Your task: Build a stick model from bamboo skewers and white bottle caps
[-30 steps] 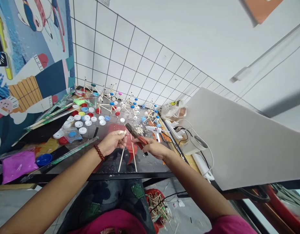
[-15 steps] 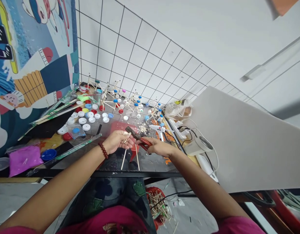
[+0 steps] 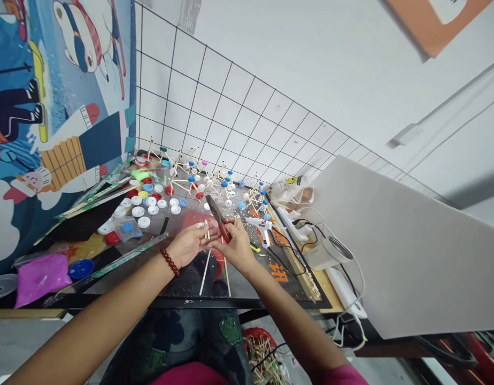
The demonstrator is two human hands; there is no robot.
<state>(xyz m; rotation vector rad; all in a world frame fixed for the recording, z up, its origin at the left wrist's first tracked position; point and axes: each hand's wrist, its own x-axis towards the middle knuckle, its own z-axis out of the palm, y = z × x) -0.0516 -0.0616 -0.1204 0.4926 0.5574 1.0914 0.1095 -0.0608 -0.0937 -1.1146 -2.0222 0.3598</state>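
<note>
My left hand is closed on short pieces of thin wooden stick, held between thumb and fingers. In my right hand is a pair of pliers with red handles, its dark jaws pointing up and away to the left, clear of the sticks. The fingertips of both hands are close together. Two longer wooden sticks lie on the table below the hands, their upper ends hidden by them. On the table behind the pliers are small pale stick cuttings, partly covered now by my right hand.
Bottle caps in several colours lie to the left, near a purple packet. Stick-and-cap models stand along the back. A white glue gun and its cables are at right. On the floor, a red basket holds stick scraps.
My right hand has turned upward and moved nearer the left, with the pliers' jaws drawn away from the stick. The camera view has shifted, so the table sits lower.
</note>
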